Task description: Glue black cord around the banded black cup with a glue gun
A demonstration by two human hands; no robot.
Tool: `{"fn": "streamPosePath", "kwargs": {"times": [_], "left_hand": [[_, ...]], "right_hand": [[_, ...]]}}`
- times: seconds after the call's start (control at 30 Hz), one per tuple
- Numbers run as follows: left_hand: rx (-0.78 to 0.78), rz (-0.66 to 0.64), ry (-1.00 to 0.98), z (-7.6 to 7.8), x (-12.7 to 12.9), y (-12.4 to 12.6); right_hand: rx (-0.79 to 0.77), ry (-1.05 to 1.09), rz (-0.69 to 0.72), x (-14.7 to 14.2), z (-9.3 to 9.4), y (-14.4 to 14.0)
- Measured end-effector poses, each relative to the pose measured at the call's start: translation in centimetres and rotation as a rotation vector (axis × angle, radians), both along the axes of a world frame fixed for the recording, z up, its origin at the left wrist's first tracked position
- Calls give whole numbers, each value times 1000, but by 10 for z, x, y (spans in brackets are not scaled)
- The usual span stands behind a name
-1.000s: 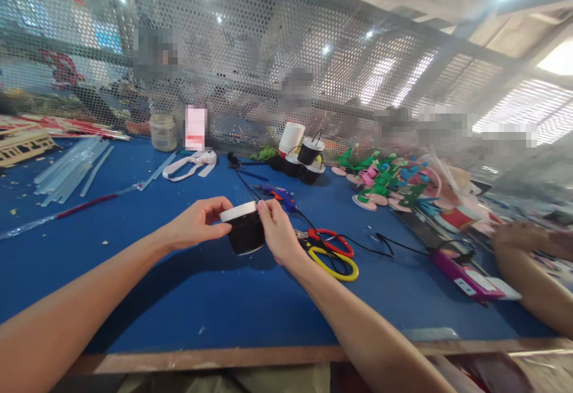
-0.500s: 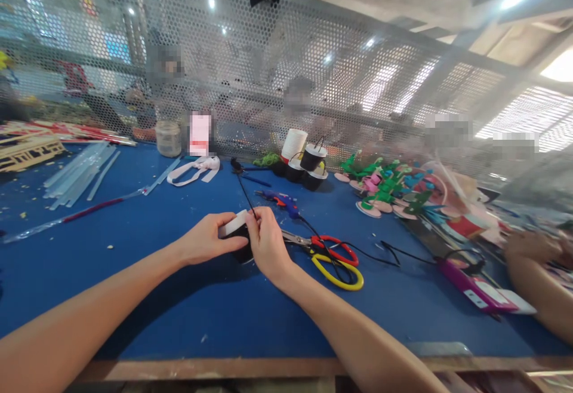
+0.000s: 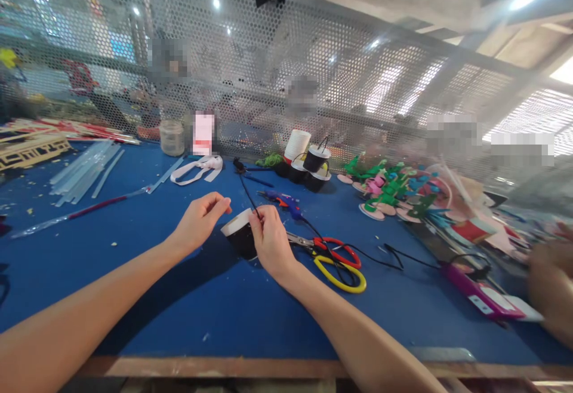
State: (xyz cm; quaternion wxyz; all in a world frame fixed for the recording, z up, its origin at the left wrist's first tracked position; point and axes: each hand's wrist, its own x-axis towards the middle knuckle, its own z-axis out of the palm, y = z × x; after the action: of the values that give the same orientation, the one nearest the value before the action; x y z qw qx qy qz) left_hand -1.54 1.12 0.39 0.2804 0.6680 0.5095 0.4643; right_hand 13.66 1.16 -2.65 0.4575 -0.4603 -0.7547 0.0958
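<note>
Left hand has let go of the pot, fingers pinched shut on nothing visible; right hand now steadies pot alone, pinching black wire (w/ scissors beside).

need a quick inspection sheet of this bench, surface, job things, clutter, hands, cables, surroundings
surface: blue table top, scattered crumbs, worn wooden front edge.
job's things: black spool with white rim, tilted, a thin black wire running up from it.
clutter: red and yellow scissors, blue glue gun, clear glue sticks, spare spools, foam flowers, jar.
hands: left hand beside the spool, fingertips pinched; right hand on the spool, pinching the wire.
cables: black cord across the top to a purple tool.
surroundings: perforated metal screen; people behind it; another person's blurred hand at right.
</note>
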Motion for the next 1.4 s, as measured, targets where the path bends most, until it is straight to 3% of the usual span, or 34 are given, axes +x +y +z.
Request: {"fn": "streamPosePath", "kwargs": {"times": [0.3,0.43,0.63,0.83,1.13,1.4], "left_hand": [[-47,25,-6,1,-3,1],[-9,-26,-13,-1,-3,2],[-107,-3,40,3,-1,0],[-181,-250,242,3,8,-10],[-231,-309,232,1,11,-12],[-179,-340,214,0,11,-13]], "right_hand": [[-5,-19,-1,0,-1,-1],[-9,-20,15,0,0,-2],[13,-5,36,1,1,-3],[-11,-6,34,0,1,-3],[-49,154,117,7,3,2],[-169,227,131,9,4,2]]}}
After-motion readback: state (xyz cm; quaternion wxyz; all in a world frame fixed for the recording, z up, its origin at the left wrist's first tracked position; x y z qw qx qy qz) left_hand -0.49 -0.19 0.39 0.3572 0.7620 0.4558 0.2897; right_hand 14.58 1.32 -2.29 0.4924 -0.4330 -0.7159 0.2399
